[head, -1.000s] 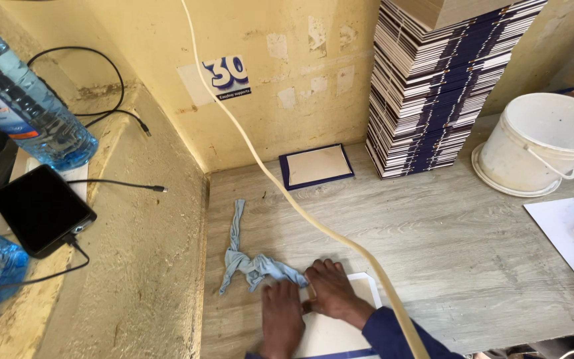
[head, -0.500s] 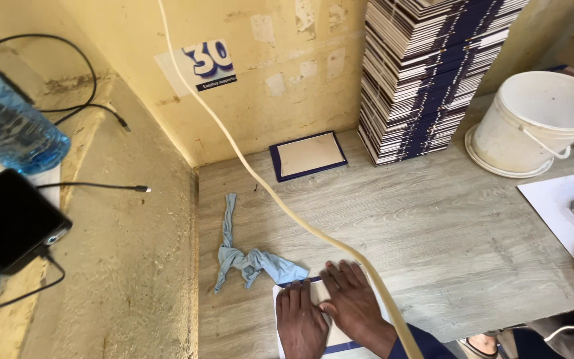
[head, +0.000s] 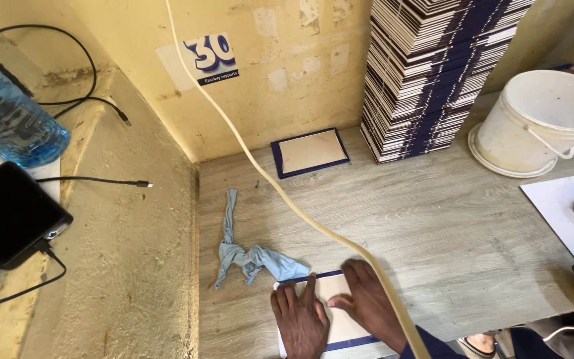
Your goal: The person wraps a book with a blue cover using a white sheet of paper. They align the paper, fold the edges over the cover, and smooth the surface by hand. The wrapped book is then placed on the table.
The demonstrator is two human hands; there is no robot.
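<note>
**Pressing down a blue-edged board at the bottom of the frame**

Both hands are flat on the work right now. The left hand (head: 300, 320) lies palm down with fingers spread on the tan board with blue border (head: 329, 318), down at the bottom centre of the frame on the grey wood-look table (head: 446, 226). The right hand (head: 367, 302) sits just beside it, fingers extended and pressing on the same board. Neither hand is gripping anything, just open palms bearing down.

Looks to me like the smoothing or pressing stage, getting the covering to sit flat. Next move probably calls for even pressure out toward the edges.

A crumpled blue rag (head: 250, 256) lies just left of the board, touching its corner. A cream hose (head: 287, 199) runs diagonally over the table and crosses the right arm. A finished-looking board (head: 309, 152) leans near the wall at upper centre, beside the tall stack of boards (head: 433, 66), white bucket (head: 539, 119) at upper right.
</note>
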